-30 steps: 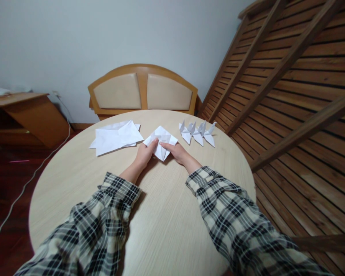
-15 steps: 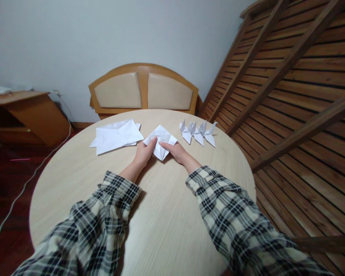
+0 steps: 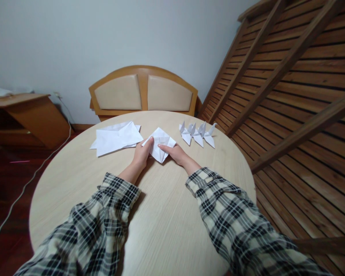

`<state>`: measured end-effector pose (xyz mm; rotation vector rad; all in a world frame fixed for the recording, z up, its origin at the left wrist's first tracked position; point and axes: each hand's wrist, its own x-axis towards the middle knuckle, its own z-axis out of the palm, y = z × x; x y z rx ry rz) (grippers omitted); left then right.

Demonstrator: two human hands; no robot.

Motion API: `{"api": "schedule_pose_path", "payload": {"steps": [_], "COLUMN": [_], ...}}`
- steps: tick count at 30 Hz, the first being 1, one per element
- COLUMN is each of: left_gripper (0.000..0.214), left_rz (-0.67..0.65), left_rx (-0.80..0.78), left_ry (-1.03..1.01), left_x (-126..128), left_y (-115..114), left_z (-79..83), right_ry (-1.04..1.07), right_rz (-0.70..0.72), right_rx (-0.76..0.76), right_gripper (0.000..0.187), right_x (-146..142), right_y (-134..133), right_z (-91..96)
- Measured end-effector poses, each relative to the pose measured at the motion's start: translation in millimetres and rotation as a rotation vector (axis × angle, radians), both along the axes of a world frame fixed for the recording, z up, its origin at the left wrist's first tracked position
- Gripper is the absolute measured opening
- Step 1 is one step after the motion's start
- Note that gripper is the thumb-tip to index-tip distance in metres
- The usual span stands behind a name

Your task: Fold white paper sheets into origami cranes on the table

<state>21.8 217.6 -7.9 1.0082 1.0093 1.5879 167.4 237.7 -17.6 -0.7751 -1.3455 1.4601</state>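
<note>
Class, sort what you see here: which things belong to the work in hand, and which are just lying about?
Work in hand:
Folded paper, held by the left hand and right hand
White sheets, probably, near the left hand
Paper cranes, probably, beyond the right hand
Round table, as the work surface

Just about:
Headboard beyond the table
Slatted wooden panel
Wooden desk

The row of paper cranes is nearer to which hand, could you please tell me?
Right. The right hand, at the right edge of the folded paper, is left of the paper cranes and nearer the camera; the left hand, at that paper's left edge, is farther left.
</note>
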Motion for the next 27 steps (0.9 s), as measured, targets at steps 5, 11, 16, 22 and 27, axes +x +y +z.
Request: {"api": "schedule_pose_path", "payload": {"steps": [5,11,16,22,27], "left_gripper": [0.037,0.036,0.031,0.025,0.026], "left_rz": [0.043,0.064,0.067,0.098,0.101], "left_rx": [0.017,0.025,0.032,0.043,0.047], "left_ry": [0.024,0.02,0.036,0.028,0.021], "left_x": [1.4,0.8,-0.1,-0.6,-0.8], "left_y": [-2.0,-0.9,0.2,2.9,5.4], "left_z": [2.3,-0.2,-0.9,-3.0,-5.3], "right_ry": [-0.01,-0.012,-0.024,-0.024,-0.02], "right_rz": [-0.006,0.006,-0.002,-0.007,-0.013], "right_rx": [0.01,0.035,0.015,0.031,0.033], "right_gripper": [0.033,0.031,0.033,0.034,0.033], "right_x": [-0.9,-1.1,-1.7,-1.8,-2.3], "right_y": [-0.9,-1.5,-0.9,0.9,3.7], "right_z": [-0.3,0.2,0.6,-2.0,-6.4]}}
